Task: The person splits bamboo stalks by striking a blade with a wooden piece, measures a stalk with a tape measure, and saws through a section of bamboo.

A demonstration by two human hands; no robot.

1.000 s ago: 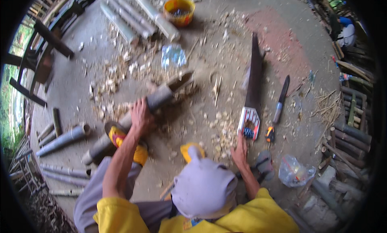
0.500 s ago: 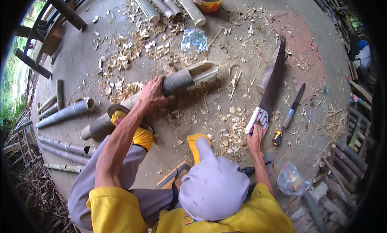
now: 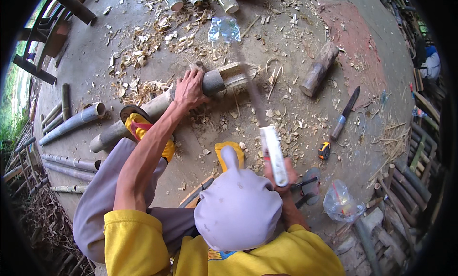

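Observation:
My left hand [image 3: 191, 89] is wrapped over a thick bamboo pole [image 3: 155, 105], just short of its dark band. The pole lies aslant on the ground, and its far right end is cut away into an open trough. My foot in a yellow-and-red covering and a sandal [image 3: 138, 121] rests against the pole, left of that hand. In my right hand [image 3: 282, 173] is a handsaw [image 3: 272, 149], gripped by its white handle. Its dark blade, smeared by motion, points up and away and passes in view across the pole's cut end; whether it touches cannot be told.
Right of the saw lie a short log [image 3: 319, 68], a knife [image 3: 346, 111], a tape measure [image 3: 324, 150] and a clear plastic bag [image 3: 341, 202]. Bamboo lengths [image 3: 76, 123] lie at left, others [image 3: 224, 0] at the far side. Wood chips [image 3: 143, 47] litter the ground around a crumpled clear sheet [image 3: 224, 29].
My right hand has lifted the saw from beside the log and swung it left toward the pole's cut end. My left hand keeps its hold on the pole. The view has shifted slightly.

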